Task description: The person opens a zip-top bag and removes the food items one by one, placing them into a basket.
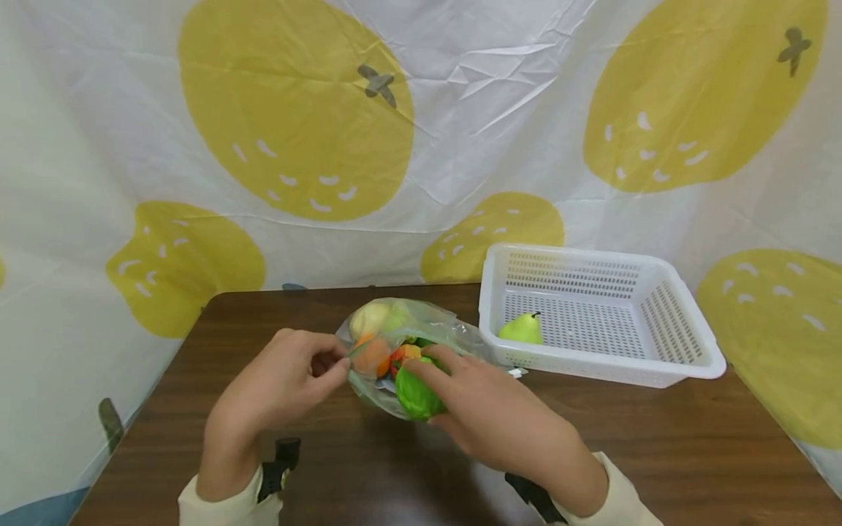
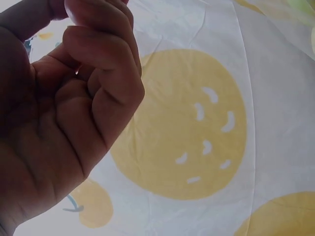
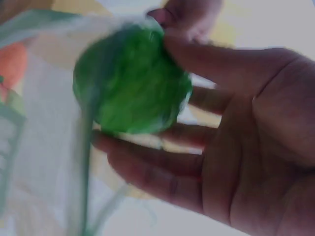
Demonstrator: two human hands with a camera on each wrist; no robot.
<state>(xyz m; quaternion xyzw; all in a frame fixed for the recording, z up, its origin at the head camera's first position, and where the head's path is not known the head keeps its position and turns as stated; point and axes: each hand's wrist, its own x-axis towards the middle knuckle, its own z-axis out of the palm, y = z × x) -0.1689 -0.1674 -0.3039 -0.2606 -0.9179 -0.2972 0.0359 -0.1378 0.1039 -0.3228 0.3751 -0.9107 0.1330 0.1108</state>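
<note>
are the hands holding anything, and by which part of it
The right hand holds the round green item by its sides, between thumb and fingers; the left hand pinches the clear plastic bag at its open rim.

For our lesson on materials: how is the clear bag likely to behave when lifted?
The clear bag is probably floppy, since its thin film looks creased. Its shiny surface may feel slippery. Lifted carelessly, it could spill the round orange item, as its mouth gapes open.
</note>
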